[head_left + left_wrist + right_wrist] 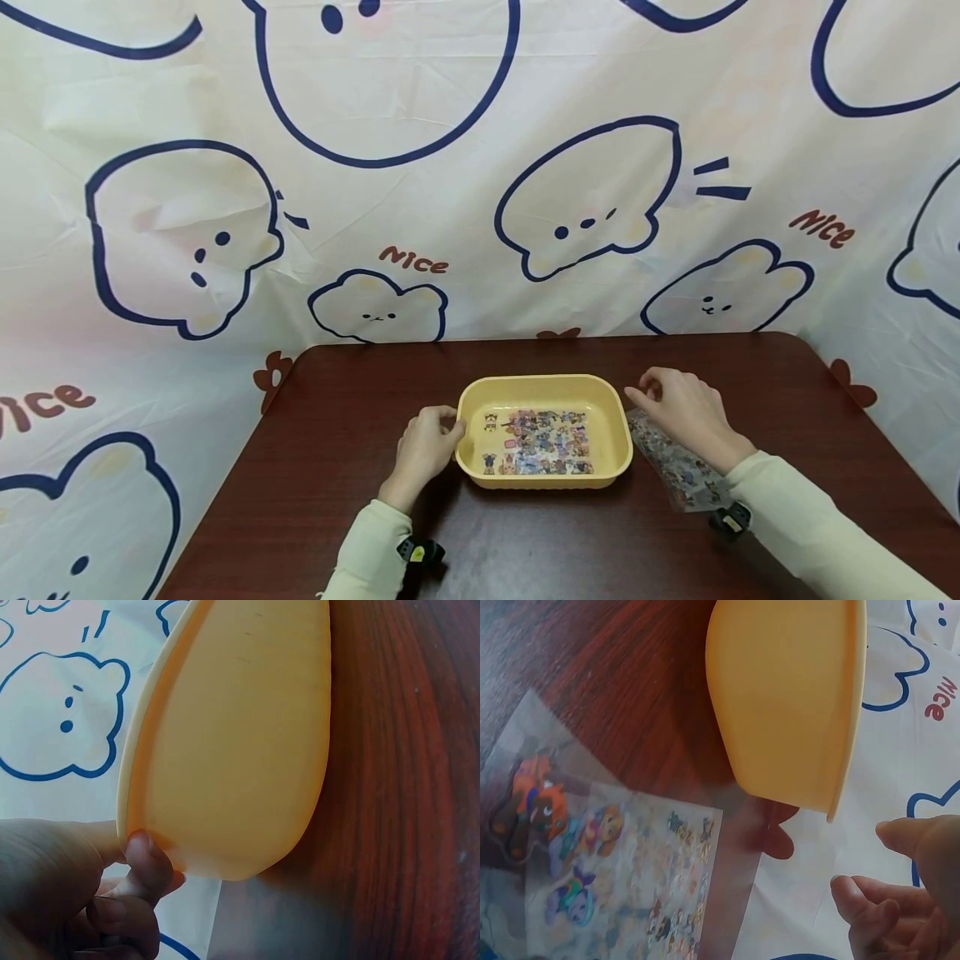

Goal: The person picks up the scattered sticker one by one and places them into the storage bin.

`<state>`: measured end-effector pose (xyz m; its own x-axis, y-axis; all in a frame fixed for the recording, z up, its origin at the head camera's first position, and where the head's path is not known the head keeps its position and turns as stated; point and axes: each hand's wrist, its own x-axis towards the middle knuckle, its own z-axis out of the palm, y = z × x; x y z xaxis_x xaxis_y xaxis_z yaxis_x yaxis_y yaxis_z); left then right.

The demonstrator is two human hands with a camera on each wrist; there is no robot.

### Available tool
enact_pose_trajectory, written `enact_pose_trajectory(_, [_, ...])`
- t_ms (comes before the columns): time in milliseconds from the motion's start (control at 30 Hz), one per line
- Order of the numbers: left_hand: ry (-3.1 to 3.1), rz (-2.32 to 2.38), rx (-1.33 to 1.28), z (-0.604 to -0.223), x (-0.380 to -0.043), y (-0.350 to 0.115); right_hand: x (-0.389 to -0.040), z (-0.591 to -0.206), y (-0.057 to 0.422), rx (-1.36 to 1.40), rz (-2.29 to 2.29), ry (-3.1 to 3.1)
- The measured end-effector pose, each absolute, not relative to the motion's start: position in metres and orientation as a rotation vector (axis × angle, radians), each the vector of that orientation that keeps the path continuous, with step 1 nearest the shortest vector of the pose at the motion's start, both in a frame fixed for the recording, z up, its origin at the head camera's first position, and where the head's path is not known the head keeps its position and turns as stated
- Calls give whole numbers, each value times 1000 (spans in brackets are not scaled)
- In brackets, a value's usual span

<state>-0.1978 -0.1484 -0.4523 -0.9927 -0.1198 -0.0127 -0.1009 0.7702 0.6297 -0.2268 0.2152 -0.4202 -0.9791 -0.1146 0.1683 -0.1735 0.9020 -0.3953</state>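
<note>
A yellow plastic tray point(546, 482) sits on the table, with a sheet of small cartoon stickers point(551, 442) lying in it. My left hand point(422, 446) pinches the tray's left rim between thumb and fingers; the left wrist view shows the thumb and a finger at the edge of the yellow wall point(232, 750). To the right of the tray hovers my right hand point(688, 412), its thumb and index finger apart and nothing between them. Under that hand and forearm lie clear sticker sheets point(686, 479), partly hidden; cartoon dogs point(574, 900) show on them in the right wrist view.
The dark brown wooden table point(337, 483) reaches a pale cloth wall point(465, 200) printed with blue bear outlines at its far edge. Similar cloth hangs on the left and right. A black wrist camera point(731, 518) on the right sleeve is close to the clear sheets.
</note>
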Motion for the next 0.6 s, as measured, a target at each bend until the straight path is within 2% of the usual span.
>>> enact_pose_trajectory(600, [-2936, -1046, 180, -452, -199, -148, -227, -424, 229, 214, 581, -2949])
